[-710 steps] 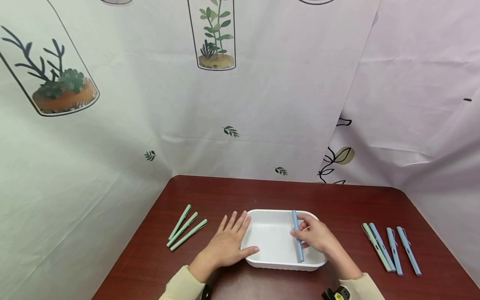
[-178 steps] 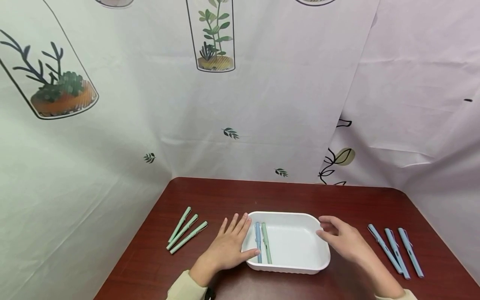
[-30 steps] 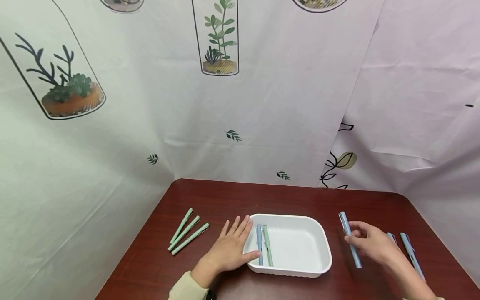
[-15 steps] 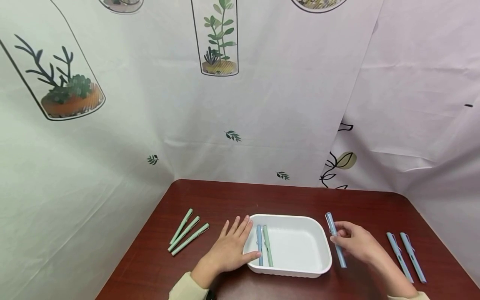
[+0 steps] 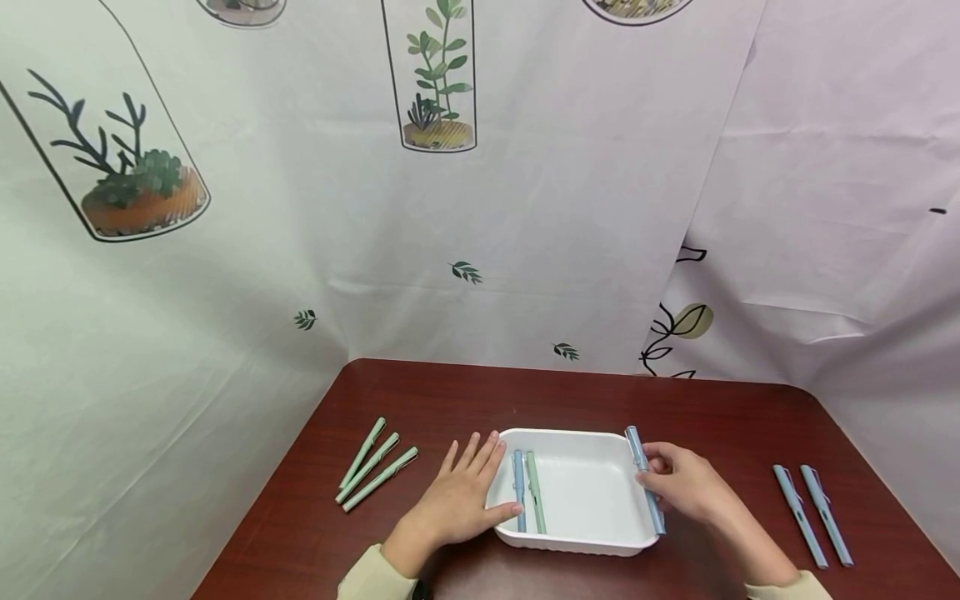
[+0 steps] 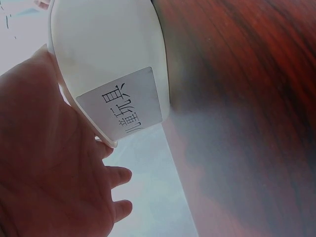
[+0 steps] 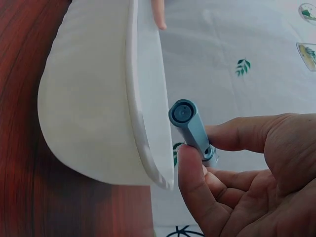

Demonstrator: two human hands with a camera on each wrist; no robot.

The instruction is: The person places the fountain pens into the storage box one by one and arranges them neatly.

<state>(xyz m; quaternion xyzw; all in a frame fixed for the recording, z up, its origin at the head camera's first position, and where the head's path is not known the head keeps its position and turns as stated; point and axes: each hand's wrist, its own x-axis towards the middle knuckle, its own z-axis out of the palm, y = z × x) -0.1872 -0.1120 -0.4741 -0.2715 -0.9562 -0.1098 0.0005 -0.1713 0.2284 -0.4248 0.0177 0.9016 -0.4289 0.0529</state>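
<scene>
My right hand (image 5: 688,483) pinches a light blue capped pen (image 5: 636,448) between thumb and fingers, over the right rim of a white tray (image 5: 577,547). In the right wrist view the pen (image 7: 194,132) points one end at the camera, beside the tray wall (image 7: 89,98). My left hand (image 5: 455,505) lies with spread fingers against the tray's left rim. Inside the tray, near its left side, a blue pen (image 5: 519,479) and a green pen (image 5: 536,496) lie side by side. The left wrist view shows the palm (image 6: 49,158) against the tray's outer side.
Three green pens (image 5: 378,475) lie fanned out on the dark red table (image 5: 450,387) at left. Two blue pens (image 5: 801,517) lie at right. A printed label (image 6: 121,106) is on the tray's outside. A patterned white curtain (image 5: 525,250) hangs behind.
Since the oldest frame, a blue and a green pen have come to lie in the tray. My right hand has picked up another blue pen and carried it left to the tray. Left hand stays put.
</scene>
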